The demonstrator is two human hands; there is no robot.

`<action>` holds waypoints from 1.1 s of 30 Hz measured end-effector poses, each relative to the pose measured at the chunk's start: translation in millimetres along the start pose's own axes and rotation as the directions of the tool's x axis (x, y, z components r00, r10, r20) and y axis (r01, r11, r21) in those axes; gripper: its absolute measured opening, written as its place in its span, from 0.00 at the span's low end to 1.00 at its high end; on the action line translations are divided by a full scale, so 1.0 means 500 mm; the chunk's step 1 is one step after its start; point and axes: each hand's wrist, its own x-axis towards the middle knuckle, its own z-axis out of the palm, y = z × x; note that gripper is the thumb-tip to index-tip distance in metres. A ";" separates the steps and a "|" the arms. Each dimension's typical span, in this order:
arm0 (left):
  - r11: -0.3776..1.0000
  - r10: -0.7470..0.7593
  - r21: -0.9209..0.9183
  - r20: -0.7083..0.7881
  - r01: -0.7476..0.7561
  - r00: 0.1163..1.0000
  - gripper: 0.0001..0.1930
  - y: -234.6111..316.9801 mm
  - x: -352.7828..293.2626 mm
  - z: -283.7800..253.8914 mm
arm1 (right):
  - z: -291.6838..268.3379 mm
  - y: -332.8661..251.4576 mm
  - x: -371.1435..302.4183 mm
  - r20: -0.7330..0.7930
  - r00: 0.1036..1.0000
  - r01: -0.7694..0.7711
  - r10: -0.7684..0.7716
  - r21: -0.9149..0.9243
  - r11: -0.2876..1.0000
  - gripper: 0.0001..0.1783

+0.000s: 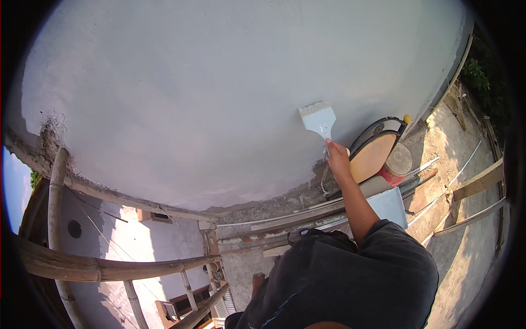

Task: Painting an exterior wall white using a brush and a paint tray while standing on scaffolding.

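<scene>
My right hand (337, 156) is closed round the handle of a wide, flat paintbrush (319, 122), with my bare forearm reaching up to it. The brush has a pale blue-white body and paint-caked bristles, which point up and left against the wall (181, 104). A pale grey-white coat covers most of this wall, with darker patches along its bottom edge. My left hand does not show; my dark shirt (350, 279) fills the lower middle.
To the right of my hand lean a black-rimmed oval object (375, 156) and a red bucket (390, 172). A light blue panel (388, 207) lies by my arm. Planks (307, 216) run below the wall. Bamboo rails (109, 270) stand at left, with a building beyond.
</scene>
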 end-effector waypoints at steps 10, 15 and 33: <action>0.995 0.081 0.067 -0.075 -0.076 0.994 0.15 0.076 -0.014 0.004 | 0.007 0.216 0.058 0.058 0.998 -0.041 0.037 0.062 0.997 0.20; 0.973 -0.200 -0.123 -0.005 0.198 0.980 0.18 0.035 -0.036 0.029 | 0.025 0.355 -0.004 0.027 0.979 -0.169 0.201 -0.438 0.883 0.24; 0.965 -0.002 0.261 0.057 -0.013 0.998 0.13 -0.141 -0.155 -0.023 | 0.303 -0.001 -0.113 0.246 0.936 0.172 -0.251 0.303 0.937 0.20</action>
